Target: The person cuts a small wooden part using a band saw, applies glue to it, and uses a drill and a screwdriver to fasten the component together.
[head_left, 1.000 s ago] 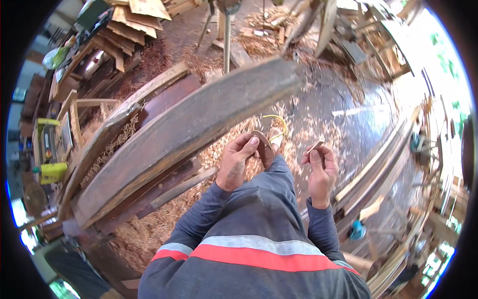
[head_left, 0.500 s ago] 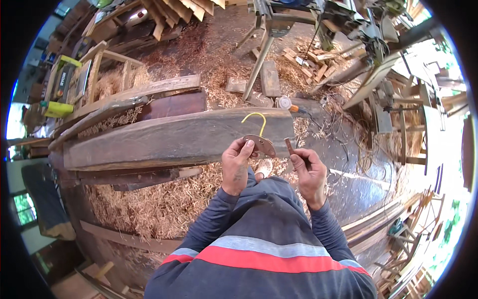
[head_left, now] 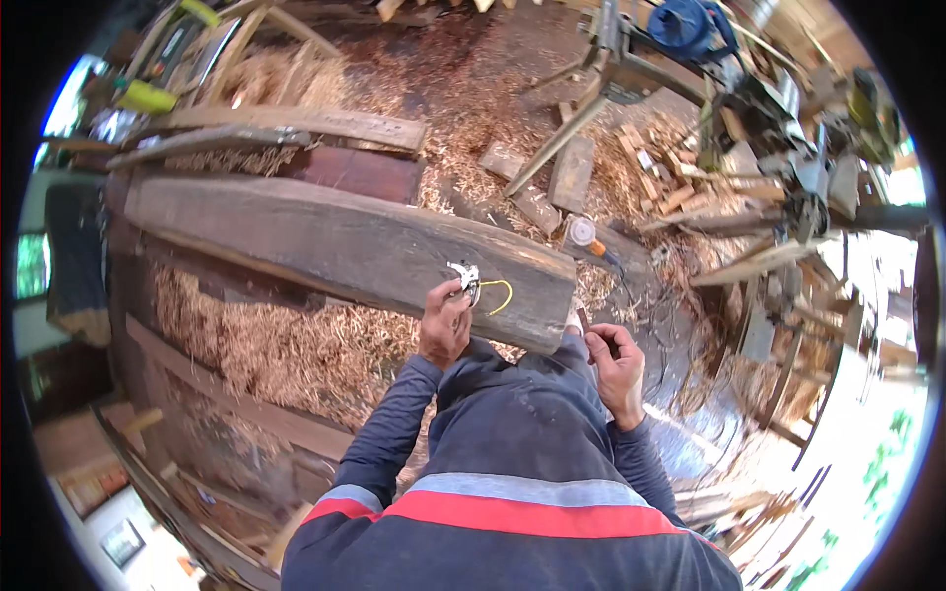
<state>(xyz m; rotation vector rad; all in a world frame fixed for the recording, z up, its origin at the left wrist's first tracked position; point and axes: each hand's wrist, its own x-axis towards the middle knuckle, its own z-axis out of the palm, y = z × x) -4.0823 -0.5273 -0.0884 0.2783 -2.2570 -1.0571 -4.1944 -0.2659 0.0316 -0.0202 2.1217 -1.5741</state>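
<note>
My left hand [head_left: 445, 325] is closed on a small metal plate [head_left: 467, 277], which catches bright light at its upper end. A thin yellow curved wire [head_left: 506, 287] hooks out from its right side. Both are over the right half of a thick dark timber plank [head_left: 325, 241]. My right hand [head_left: 619, 364], just off the plank's right end, pinches a narrow flat brown strip [head_left: 582, 317] that points upward. The strip's lower part is hidden by my fingers; its exact kind cannot be made out.
Beyond the plank's right end lies an angle grinder [head_left: 583, 232] with a cord. Wood shavings [head_left: 296, 345] cover the floor. A metal stand [head_left: 621, 74] rises at the far right, near wood offcuts [head_left: 680, 177]. Another board [head_left: 296, 123] lies behind the plank.
My left hand has moved left and turned the plate, so the yellow wire points right instead of up. My right hand has lowered slightly. The view has shifted and rotated.
</note>
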